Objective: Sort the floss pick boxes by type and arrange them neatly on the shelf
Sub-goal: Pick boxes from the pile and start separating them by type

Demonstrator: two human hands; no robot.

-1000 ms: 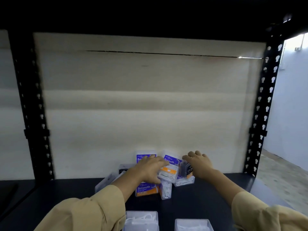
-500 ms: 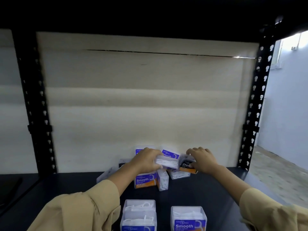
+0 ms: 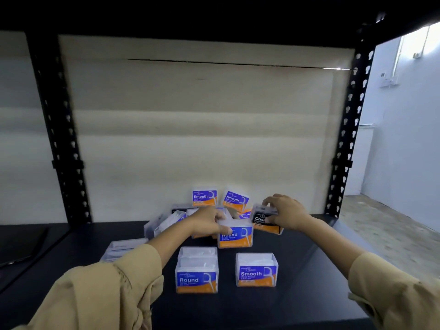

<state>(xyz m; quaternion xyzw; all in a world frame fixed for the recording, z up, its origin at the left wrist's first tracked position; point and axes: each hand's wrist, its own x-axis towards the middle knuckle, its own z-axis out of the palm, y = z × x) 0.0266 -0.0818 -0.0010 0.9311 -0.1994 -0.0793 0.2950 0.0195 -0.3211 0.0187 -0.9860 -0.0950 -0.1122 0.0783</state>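
On the dark shelf (image 3: 297, 301), the left hand (image 3: 208, 222) grips the top of the middle Round box (image 3: 235, 236), which stands upright. Just to its right, the right hand (image 3: 287, 214) pinches a tilted black-labelled box (image 3: 263, 220). Nearer, the near Round box (image 3: 197, 278) and the near Smooth box (image 3: 256, 271) stand side by side, apart. Two far Smooth boxes (image 3: 204, 196) lean by the back board, behind a jumble of clear boxes (image 3: 164, 222).

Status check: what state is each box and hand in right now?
left hand: gripping middle Round box.
middle Round box: upright, held.
right hand: gripping black-label box.
black-label box: tilted, held.
front Round box: upright, free.
front Smooth box: upright, free.
back-left Smooth box: upright.
back-right Smooth box: tilted.
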